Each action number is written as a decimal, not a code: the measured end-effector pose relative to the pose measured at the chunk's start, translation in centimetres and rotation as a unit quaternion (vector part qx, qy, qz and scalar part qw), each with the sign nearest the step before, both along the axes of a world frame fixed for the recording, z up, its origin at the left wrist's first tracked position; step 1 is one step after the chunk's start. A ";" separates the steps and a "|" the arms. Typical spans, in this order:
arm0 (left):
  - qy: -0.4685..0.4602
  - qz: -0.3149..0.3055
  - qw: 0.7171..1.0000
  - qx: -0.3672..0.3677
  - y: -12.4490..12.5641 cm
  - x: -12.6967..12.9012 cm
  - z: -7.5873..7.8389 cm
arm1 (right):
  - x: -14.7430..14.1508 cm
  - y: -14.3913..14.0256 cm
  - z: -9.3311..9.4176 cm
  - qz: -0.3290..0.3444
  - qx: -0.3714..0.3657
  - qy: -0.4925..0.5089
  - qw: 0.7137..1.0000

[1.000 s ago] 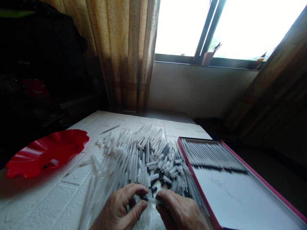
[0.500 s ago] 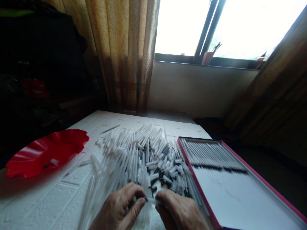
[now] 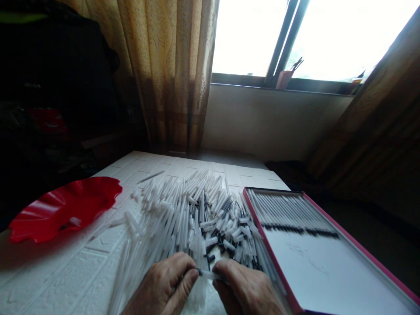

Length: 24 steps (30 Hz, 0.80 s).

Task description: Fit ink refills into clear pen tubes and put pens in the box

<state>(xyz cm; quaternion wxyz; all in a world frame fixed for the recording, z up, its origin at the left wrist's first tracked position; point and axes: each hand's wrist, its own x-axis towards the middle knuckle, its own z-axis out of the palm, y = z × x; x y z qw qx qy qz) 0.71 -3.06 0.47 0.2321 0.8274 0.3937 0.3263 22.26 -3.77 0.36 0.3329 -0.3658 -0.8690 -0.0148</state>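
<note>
Between my two hands lies a pen [image 3: 208, 275] with a whitish, see-through body and a dark end on the left. The thumb and forefinger of my left hand [image 3: 167, 280] pinch that dark end. My right hand [image 3: 244, 282] grips the other end, and its fingers hide much of that part. Just beyond the hands spreads a heap of clear pen barrels [image 3: 169, 218], with white and clear caps [image 3: 234, 232] and dark pieces [image 3: 211, 258] on its right side.
At right stands a pink-edged box [image 3: 311, 271] holding a row of pens [image 3: 288, 210] with dark ends. A red wavy-rimmed dish [image 3: 75, 197] with small pieces in it sits at left on the white brick-patterned table [image 3: 75, 267]. Curtains [image 3: 170, 65] hang behind.
My left fingers have shifted slightly on the pen's dark end. My right hand stays nearly still, and the heap, box and dish look the same.
</note>
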 end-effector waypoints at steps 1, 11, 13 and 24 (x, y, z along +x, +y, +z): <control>-0.002 -0.001 1.000 0.004 0.0 0.0 0.0 | 0.0 0.0 0.0 -0.001 0.002 0.002 1.000; -0.022 -0.005 1.000 0.006 0.1 -0.1 0.0 | 0.0 -0.1 0.1 0.001 -0.005 0.003 1.000; -0.019 -0.003 1.000 0.000 0.1 -0.1 0.1 | -0.1 -0.1 0.1 0.007 -0.011 0.003 1.000; -0.013 -0.004 1.000 0.016 -0.1 0.0 0.2 | 0.0 -0.1 0.0 0.004 -0.011 -0.001 1.000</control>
